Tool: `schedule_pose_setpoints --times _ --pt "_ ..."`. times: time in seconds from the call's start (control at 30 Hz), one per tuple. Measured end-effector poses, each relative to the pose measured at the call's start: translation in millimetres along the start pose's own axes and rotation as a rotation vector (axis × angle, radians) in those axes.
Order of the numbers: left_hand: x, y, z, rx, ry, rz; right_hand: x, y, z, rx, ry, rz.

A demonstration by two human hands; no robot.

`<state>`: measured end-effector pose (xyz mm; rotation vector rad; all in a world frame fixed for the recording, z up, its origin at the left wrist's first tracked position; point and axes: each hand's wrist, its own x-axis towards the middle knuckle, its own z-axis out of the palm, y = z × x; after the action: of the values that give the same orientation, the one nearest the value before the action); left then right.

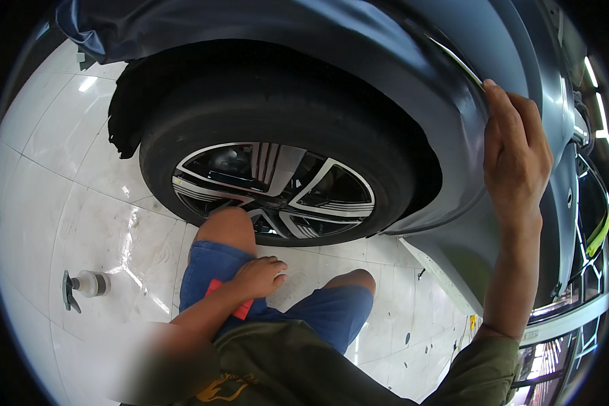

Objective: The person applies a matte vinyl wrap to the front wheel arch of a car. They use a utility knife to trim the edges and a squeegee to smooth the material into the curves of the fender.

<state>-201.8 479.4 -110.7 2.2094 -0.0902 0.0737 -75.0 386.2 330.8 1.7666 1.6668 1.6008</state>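
Observation:
My right hand (517, 152) is raised to the car's blue-grey fender (446, 128), its fingers bent and the fingertips at the end of a bright, thin edge line (457, 59). Whatever lies between those fingers is hidden. Over the wheel arch the fender's covering looks like film, with loose, wrinkled sheet (91, 34) hanging at the upper left. My left hand (260, 276) rests at my thigh, fingers loosely extended with nothing visible in them. Under that wrist a flat red piece (243, 308) lies against my blue shorts.
Right in front of me stands the wheel, with a black tyre (203, 111) and a black-and-silver rim (277, 172). A spray bottle (91, 284) lies on the glossy tiled floor (68, 223) at left. Along the right runs the car's side, with a yellow-green strip (598, 237) farther along.

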Motion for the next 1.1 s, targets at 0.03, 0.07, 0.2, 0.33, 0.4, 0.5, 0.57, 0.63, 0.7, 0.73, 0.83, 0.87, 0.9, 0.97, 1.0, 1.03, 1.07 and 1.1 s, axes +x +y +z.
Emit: schedule_pose_setpoints --times 0.03,0.07,0.2,0.33,0.4,0.5,0.57,0.63,0.7,0.73,0.83,0.87,0.9,0.97,1.0,1.03,1.07,1.1 --pt "0.5 0.7 -0.6 0.000 -0.001 -0.004 -4.4 2.3 0.5 -0.002 0.005 0.009" --pt "0.7 0.5 -1.0 0.006 -0.008 -0.002 -8.4 4.3 1.7 -0.014 0.011 0.004" --pt "1.6 1.8 -2.4 0.010 -0.031 -0.002 -24.9 12.8 3.3 -0.028 0.016 0.018" --pt "1.8 -2.8 0.9 0.019 -0.022 0.008 -41.4 17.3 7.4 -0.028 0.036 0.057" --pt "2.7 0.7 -0.1 0.028 -0.048 -0.012 -49.9 18.8 7.6 -0.030 0.032 0.077" --pt "3.7 4.1 -3.3 0.045 -0.085 -0.032 -61.1 19.7 7.7 -0.025 0.022 0.118" --pt "4.0 5.4 -4.3 0.060 -0.096 -0.029 -69.0 21.5 7.8 -0.018 0.021 0.133" --pt "4.6 6.9 -4.0 0.078 -0.094 -0.013 -77.5 24.8 8.0 -0.010 0.027 0.134" --pt "6.4 7.5 -4.4 0.082 -0.130 -0.037 -85.9 27.3 7.9 0.005 0.019 0.154" --pt "7.3 7.6 -4.3 0.084 -0.148 -0.049 -90.1 28.3 7.9 0.013 0.016 0.164" --pt "6.8 6.1 -4.5 0.082 -0.141 -0.036 -102.0 29.2 9.2 0.014 0.018 0.196" --pt "6.8 6.2 -4.5 0.087 -0.131 -0.024 -106.0 29.6 9.3 0.015 0.018 0.208" --pt "6.8 6.5 -4.4 0.091 -0.121 -0.012 -109.9 30.1 9.3 0.017 0.017 0.220" --pt "6.6 5.8 -5.2 0.056 -0.108 0.005 -117.0 31.2 9.1 0.020 0.018 0.234" --pt "6.3 4.3 -6.7 0.018 -0.105 0.010 -120.0 32.0 10.0 0.021 0.018 0.237" --pt "6.4 2.8 -8.3 -0.020 -0.102 0.015 -123.2 33.2 10.9 0.023 0.019 0.240" --pt "7.0 1.4 -10.0 -0.082 -0.100 0.012 -127.0 35.0 12.2 0.026 0.024 0.238" --pt "8.2 0.1 -12.2 -0.144 -0.099 0.008 -131.3 37.1 13.8 0.028 0.029 0.237"
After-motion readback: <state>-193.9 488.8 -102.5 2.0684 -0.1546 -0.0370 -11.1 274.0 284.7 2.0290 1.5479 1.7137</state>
